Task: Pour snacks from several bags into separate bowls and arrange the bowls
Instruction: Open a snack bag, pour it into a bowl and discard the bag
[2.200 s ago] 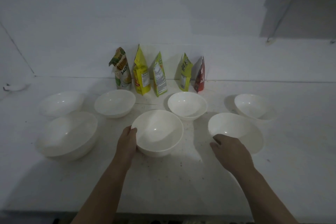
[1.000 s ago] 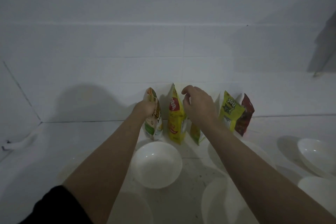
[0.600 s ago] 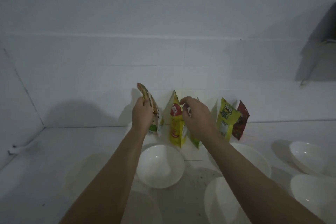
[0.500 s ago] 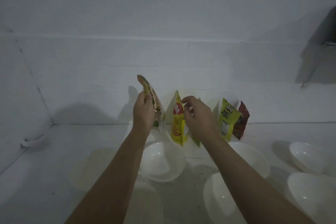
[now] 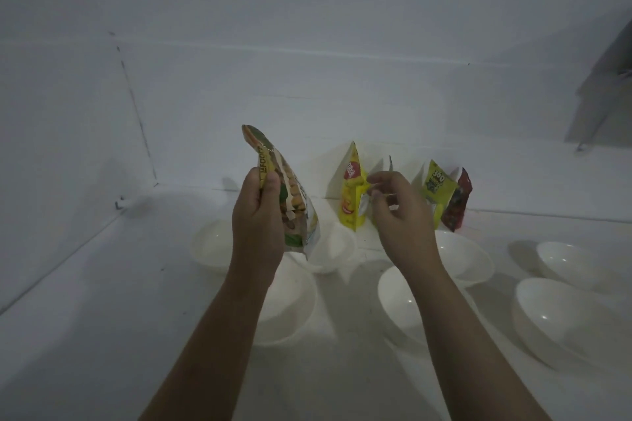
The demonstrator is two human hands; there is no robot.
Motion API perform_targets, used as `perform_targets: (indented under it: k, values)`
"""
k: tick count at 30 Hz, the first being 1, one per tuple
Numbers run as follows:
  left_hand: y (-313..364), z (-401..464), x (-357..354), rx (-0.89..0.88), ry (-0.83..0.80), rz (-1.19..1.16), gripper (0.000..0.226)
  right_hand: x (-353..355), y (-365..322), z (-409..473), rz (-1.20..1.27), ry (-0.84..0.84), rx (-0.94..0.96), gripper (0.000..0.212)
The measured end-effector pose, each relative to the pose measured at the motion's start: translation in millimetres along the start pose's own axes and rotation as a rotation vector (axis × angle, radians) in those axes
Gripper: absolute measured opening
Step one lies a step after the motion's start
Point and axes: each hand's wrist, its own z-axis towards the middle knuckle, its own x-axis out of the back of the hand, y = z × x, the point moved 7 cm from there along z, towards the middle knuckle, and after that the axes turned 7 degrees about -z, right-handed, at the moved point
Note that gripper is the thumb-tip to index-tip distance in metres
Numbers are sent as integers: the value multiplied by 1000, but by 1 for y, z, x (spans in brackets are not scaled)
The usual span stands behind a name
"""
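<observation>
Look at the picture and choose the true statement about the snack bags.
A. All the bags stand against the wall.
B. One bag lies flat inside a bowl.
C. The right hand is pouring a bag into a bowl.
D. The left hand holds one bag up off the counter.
D: the left hand grips the nut bag, raised above the bowls, while the right hand is empty.

The snack bag (image 5: 290,195) in my left hand (image 5: 258,225) is crinkled, printed foil. The bowls (image 5: 561,318) look smooth, glossy white. The counter (image 5: 85,335) is matt, speckled.
</observation>
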Motion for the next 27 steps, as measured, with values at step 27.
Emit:
perform_targets:
  k: [27]
  values:
    - [-44,108,223,326,-296,391,34,-268,-101,-63,208,-382,-255,24]
